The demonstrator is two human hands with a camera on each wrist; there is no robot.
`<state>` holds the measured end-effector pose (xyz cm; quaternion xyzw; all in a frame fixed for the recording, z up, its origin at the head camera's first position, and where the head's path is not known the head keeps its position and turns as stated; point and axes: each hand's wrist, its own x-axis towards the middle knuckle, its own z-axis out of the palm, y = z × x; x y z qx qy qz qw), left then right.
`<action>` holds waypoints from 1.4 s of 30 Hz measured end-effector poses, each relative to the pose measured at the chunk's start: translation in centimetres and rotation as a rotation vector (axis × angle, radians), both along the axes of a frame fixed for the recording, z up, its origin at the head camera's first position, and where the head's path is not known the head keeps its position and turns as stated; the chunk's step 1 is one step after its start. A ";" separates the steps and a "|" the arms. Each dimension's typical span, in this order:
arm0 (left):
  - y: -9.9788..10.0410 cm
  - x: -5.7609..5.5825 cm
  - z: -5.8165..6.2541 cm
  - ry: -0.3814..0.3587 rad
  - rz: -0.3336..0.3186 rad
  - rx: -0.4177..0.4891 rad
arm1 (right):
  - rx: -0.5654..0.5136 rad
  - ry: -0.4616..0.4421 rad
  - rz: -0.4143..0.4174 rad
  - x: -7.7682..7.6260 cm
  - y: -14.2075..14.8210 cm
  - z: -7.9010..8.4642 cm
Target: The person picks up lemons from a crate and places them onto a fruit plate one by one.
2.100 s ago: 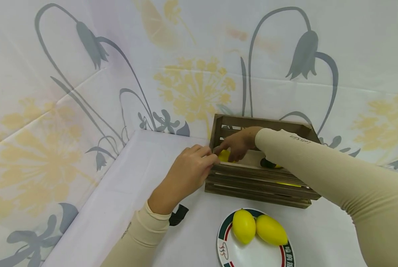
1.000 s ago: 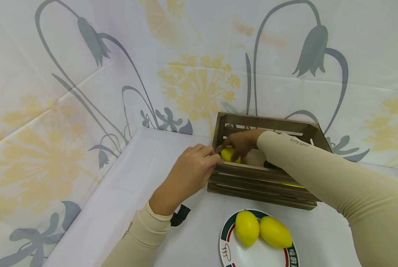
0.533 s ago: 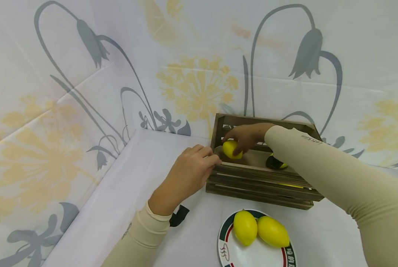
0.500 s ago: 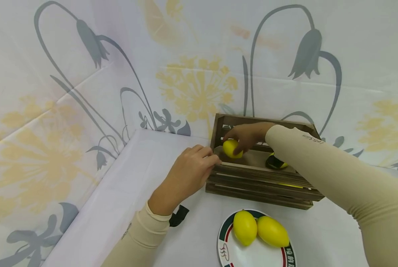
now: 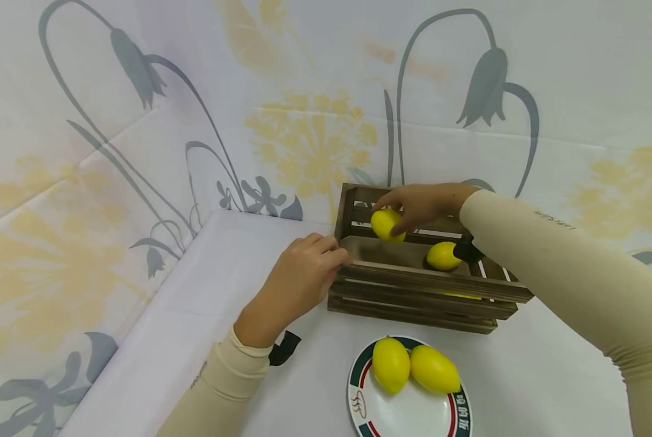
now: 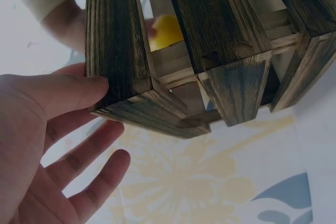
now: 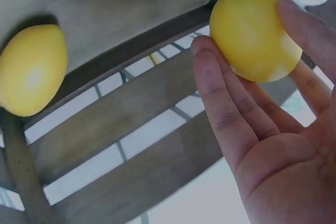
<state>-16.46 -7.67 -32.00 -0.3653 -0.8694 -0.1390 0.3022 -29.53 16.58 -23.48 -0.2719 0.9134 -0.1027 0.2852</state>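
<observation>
In the head view, my right hand [image 5: 424,203] holds a yellow lemon [image 5: 386,224] above the floor of a dark wooden slatted crate [image 5: 413,276]. The right wrist view shows thumb and fingers around this lemon [image 7: 252,32]. My left hand [image 5: 298,276] is at the crate's front left corner. Up close, the left thumb presses the end of the top slat [image 6: 118,35], a finger sits behind it, and the other fingers spread below. Another lemon [image 5: 443,256] lies inside the crate, to the right of the held one.
A white plate with a green and red rim [image 5: 356,379] stands in front of the crate, carrying two lemons [image 5: 390,365]. Printed cloth rises behind the crate and on the left. Black straps [image 5: 285,349] show at both wrists.
My right hand has taken hold of the lemon at the crate's left end and raised it. The lemon at the right now shows more fully. My left hand stays at the corner.
</observation>
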 end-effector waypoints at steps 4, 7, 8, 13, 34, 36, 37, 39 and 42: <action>-0.2 -0.3 -0.1 0.010 0.003 0.005 | -0.006 0.115 0.033 0.7 0.6 0.6; -0.2 -0.5 -0.1 0.008 0.007 0.005 | -0.024 0.175 0.034 1.3 1.1 1.0; -0.2 -0.5 -0.1 0.005 0.008 0.004 | -0.035 0.181 0.027 1.5 1.2 1.1; -0.3 -0.6 0.1 0.006 0.009 0.007 | -0.078 0.222 -0.013 2.5 2.0 1.9; -0.4 -0.9 0.1 0.008 0.004 0.022 | -0.371 0.420 0.009 8.9 4.8 3.0; -0.5 -0.9 0.1 0.006 0.005 0.024 | -0.392 0.436 0.022 9.6 4.9 2.8; -0.5 -1.0 0.1 0.003 0.004 0.025 | -0.401 0.446 0.030 9.9 5.0 2.6; -0.5 -1.0 0.1 -0.001 0.003 0.027 | -0.408 0.485 0.064 10.6 5.0 2.3; -0.5 -1.0 0.1 -0.003 -0.002 0.032 | -0.435 0.541 0.130 11.5 5.0 1.7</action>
